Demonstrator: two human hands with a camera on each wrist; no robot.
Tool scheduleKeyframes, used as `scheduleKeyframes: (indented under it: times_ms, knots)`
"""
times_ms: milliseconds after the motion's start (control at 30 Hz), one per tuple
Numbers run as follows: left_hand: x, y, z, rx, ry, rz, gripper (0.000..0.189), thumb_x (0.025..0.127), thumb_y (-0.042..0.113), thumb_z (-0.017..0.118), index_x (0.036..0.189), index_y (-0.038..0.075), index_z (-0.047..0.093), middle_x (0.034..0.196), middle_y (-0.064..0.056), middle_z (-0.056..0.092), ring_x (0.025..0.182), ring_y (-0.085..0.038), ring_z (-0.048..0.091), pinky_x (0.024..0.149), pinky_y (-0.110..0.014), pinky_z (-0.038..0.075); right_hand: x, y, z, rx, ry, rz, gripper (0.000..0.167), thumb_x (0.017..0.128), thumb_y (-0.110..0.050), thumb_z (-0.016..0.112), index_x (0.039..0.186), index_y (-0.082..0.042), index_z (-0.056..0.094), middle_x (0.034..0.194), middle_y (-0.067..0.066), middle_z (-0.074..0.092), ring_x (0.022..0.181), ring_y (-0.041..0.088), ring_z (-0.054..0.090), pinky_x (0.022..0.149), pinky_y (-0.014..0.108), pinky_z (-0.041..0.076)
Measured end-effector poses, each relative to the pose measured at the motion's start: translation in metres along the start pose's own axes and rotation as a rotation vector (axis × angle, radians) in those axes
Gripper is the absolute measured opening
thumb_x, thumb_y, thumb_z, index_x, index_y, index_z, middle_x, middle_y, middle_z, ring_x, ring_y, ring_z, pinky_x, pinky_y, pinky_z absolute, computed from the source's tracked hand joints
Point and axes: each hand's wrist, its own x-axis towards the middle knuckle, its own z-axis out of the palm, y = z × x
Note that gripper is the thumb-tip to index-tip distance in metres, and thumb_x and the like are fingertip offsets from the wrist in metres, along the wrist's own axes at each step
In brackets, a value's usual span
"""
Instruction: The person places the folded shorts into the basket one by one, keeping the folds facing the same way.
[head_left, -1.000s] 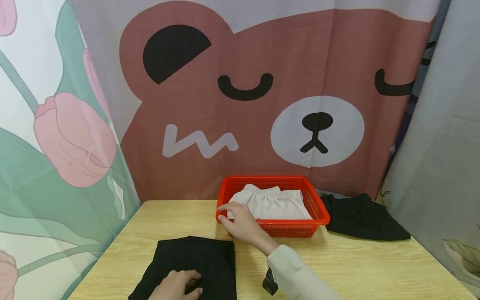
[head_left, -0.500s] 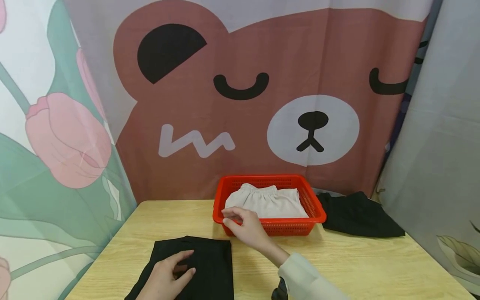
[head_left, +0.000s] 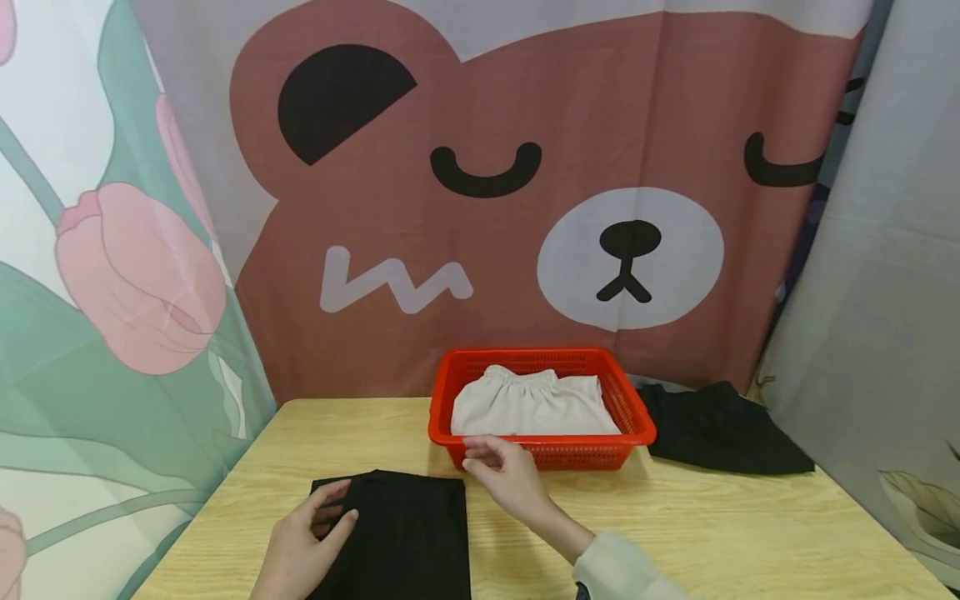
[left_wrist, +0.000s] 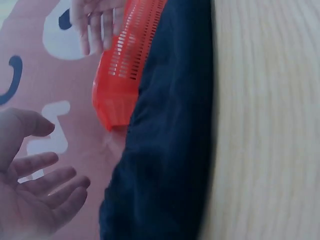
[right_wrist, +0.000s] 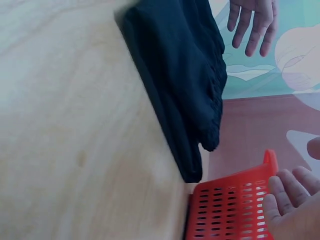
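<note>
A folded black garment (head_left: 401,533) with a gathered, elastic-looking edge lies on the table's near left. My left hand (head_left: 303,537) hovers over its left side, fingers loosely bent and thumb apart, holding nothing. In the left wrist view the black garment (left_wrist: 165,130) spreads beside that hand (left_wrist: 42,195). My right hand (head_left: 513,483), also holding nothing, is in front of the red basket (head_left: 577,457), fingertips overlapping its front rim in the head view. Inside the basket is a folded off-white garment (head_left: 532,407) with a gathered waistband. In the right wrist view the right hand (right_wrist: 295,205) shows relaxed fingers.
Another black garment (head_left: 727,429) lies at the back right, beside the basket. Behind the wooden table (head_left: 712,533) hangs a bear-print curtain (head_left: 375,350), with a tulip-print curtain (head_left: 142,283) on the left and a pale one (head_left: 862,333) on the right.
My left hand has risen off the black garment and moved left. My right hand has drawn back from the basket's left front corner, toward me and to the right. Garments and basket stay put.
</note>
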Motion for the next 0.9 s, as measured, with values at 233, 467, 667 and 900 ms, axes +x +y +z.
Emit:
scheduleKeyframes:
  times_ms: [233, 467, 667, 900]
  knots:
    - [0.005, -0.018, -0.005, 0.022, 0.001, -0.076, 0.042, 0.092, 0.02, 0.067, 0.128, 0.0, 0.059, 0.119, -0.021, 0.063, 0.108, -0.038, 0.059, 0.088, -0.05, 0.048, -0.013, 0.009, 0.004, 0.046, -0.05, 0.202, 0.027, 0.09, -0.019, 0.069, 0.112, -0.004, 0.068, 0.102, 0.004, 0.068, 0.088, 0.017, 0.063, 0.075, 0.032, 0.052]
    - [0.01, -0.028, -0.013, 0.097, -0.027, -0.108, 0.049, 0.092, 0.024, 0.066, 0.131, -0.003, 0.054, 0.132, -0.032, 0.05, 0.12, -0.049, 0.047, 0.094, -0.059, 0.04, -0.025, 0.018, 0.012, 0.095, -0.057, 0.241, 0.027, 0.087, -0.01, 0.068, 0.111, 0.003, 0.066, 0.097, 0.01, 0.067, 0.084, 0.019, 0.062, 0.072, 0.033, 0.051]
    - [0.015, -0.042, -0.015, 0.137, -0.067, -0.149, 0.056, 0.091, 0.026, 0.064, 0.133, -0.007, 0.049, 0.132, -0.037, 0.046, 0.119, -0.054, 0.044, 0.092, -0.061, 0.041, -0.032, 0.02, 0.016, 0.064, -0.086, 0.301, 0.034, 0.084, -0.011, 0.07, 0.114, 0.004, 0.065, 0.097, 0.011, 0.067, 0.087, 0.021, 0.062, 0.071, 0.034, 0.051]
    - [0.018, -0.055, -0.014, 0.116, -0.117, -0.206, 0.062, 0.09, 0.031, 0.065, 0.132, -0.011, 0.046, 0.13, -0.04, 0.045, 0.115, -0.056, 0.047, 0.089, -0.059, 0.043, -0.036, 0.021, 0.018, 0.154, -0.154, 0.453, 0.04, 0.087, -0.014, 0.068, 0.123, 0.001, 0.061, 0.095, 0.004, 0.065, 0.085, 0.022, 0.062, 0.071, 0.039, 0.051]
